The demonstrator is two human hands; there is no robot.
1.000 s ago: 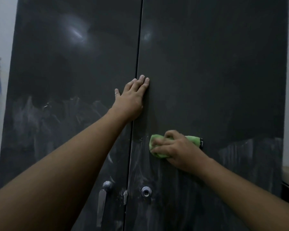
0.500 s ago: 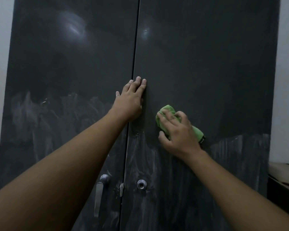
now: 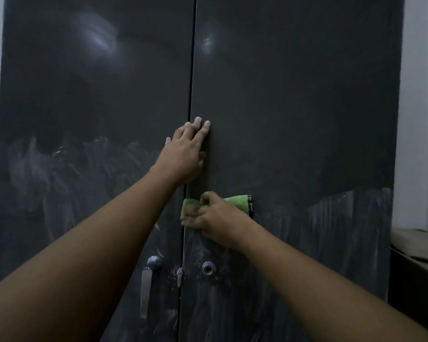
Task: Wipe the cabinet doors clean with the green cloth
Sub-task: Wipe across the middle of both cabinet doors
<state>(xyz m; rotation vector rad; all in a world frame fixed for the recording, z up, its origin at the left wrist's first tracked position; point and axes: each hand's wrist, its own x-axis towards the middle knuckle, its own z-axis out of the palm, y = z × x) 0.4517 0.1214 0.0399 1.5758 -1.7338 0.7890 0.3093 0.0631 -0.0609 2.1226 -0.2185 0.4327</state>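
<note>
Two dark grey cabinet doors fill the view, the left door (image 3: 92, 99) and the right door (image 3: 297, 99), both closed. Their lower halves carry whitish dust smears. My left hand (image 3: 185, 156) lies flat with straight fingers across the seam between the doors. Just below it, my right hand (image 3: 215, 218) presses the folded green cloth (image 3: 237, 202) against the right door beside the seam, its fingers curled over the cloth. Most of the cloth is hidden under that hand.
A metal lever handle (image 3: 146, 290) hangs on the left door, and a round lock (image 3: 208, 267) sits on the right door. A pale wall (image 3: 420, 119) flanks the cabinet on the right, with a low wooden surface (image 3: 415, 245) beside it.
My right hand has swept the cloth down and to the left, from higher on the right door to a spot beside the seam. My left hand has stayed flat on the doors.
</note>
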